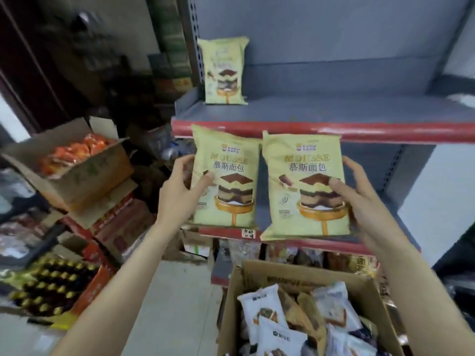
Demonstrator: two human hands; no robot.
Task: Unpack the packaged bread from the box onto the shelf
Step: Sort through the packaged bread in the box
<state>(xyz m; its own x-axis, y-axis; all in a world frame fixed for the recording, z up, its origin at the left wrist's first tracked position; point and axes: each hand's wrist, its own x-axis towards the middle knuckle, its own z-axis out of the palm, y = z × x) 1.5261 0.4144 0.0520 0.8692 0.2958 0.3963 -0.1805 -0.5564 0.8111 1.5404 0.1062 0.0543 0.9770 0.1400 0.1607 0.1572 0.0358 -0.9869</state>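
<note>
**Two mousse-bread packs held up below the grey shelf**

Left hand (177,186) has its grip closed on the left edge of a pale-yellow plastic pack of bread (226,176), thumb on the front, fingers behind. Right hand (359,194) has its grip closed the same way on the right edge of a second identical pale-yellow pack (303,186). Both packs upright, long axis vertical, faces toward the camera, side by side with inner edges touching or slightly overlapping.

Key relation: the grey metal shelf with red front lip (334,111) lies above and behind both packs; their top edges sit about level with the lip. A third matching yellow pack (224,70) already stands upright at the shelf's left end, so the left hand is nearer to it. Likely move: lift up and forward, set beside it.

Readable print on the held packs: "MOUSSE" and "慕斯面包"; small logo above is too blurred to read.

The open brown cardboard box (365,286) sits below, still holding white-wrapped bread packs (259,304).
</note>
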